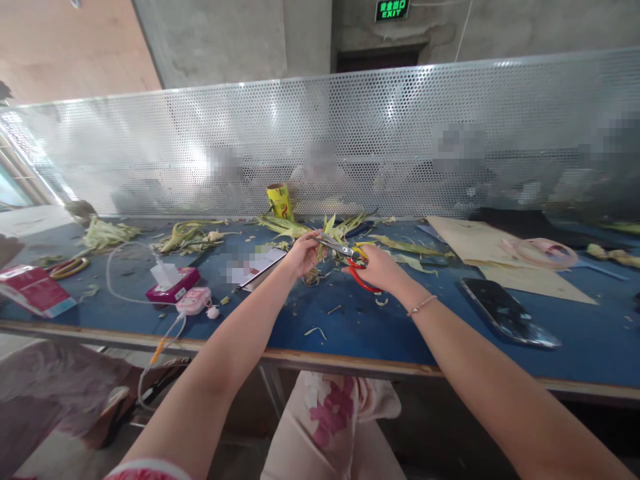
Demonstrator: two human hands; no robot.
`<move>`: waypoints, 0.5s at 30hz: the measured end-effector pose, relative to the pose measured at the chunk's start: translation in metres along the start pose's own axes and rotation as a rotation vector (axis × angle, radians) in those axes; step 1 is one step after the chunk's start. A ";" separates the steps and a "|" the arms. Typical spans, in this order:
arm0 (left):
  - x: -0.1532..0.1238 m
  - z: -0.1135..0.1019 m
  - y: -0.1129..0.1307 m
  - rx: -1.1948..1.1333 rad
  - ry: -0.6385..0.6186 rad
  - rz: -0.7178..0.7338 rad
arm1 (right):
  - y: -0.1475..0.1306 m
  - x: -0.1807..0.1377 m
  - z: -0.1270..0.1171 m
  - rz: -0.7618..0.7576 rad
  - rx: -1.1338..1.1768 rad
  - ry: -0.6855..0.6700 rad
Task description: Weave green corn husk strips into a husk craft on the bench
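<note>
My right hand (376, 267) is closed round the red handles of a pair of scissors (350, 261), whose metal blades point left. My left hand (301, 254) is closed on a bunch of green leaf strips (327, 232) and holds it at the blades. Both hands hover just above the blue table top (350, 327), near its middle. Small green and yellow cuttings lie under and around them.
A black phone (505, 311) lies right of my right arm. Brown card sheets (480, 248) and a pink ring (540, 252) sit further right. A yellow can (280, 200) stands by the perforated metal screen (350, 140). Left are leaf piles (190, 235), a pink power strip (173, 285) with charger and a red box (35, 290).
</note>
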State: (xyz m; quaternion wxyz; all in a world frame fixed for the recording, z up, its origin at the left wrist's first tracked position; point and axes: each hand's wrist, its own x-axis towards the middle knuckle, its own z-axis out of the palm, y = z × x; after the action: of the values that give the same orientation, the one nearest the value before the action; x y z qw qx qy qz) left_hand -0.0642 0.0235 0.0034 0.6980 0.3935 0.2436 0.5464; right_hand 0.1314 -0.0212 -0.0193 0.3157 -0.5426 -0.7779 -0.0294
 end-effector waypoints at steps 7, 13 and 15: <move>-0.004 0.004 -0.002 0.012 0.010 -0.011 | -0.005 -0.002 -0.005 0.066 0.035 -0.025; -0.002 0.002 -0.002 -0.047 -0.020 -0.024 | -0.011 -0.004 -0.014 0.141 -0.015 -0.063; -0.002 0.002 -0.002 -0.065 -0.041 -0.026 | -0.014 -0.004 -0.016 0.178 -0.071 -0.065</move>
State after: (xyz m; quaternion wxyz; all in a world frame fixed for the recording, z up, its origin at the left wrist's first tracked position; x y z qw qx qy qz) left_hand -0.0617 0.0205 0.0026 0.7222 0.3785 0.2166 0.5369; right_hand 0.1277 -0.0364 -0.0039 0.2721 -0.6210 -0.7350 -0.0111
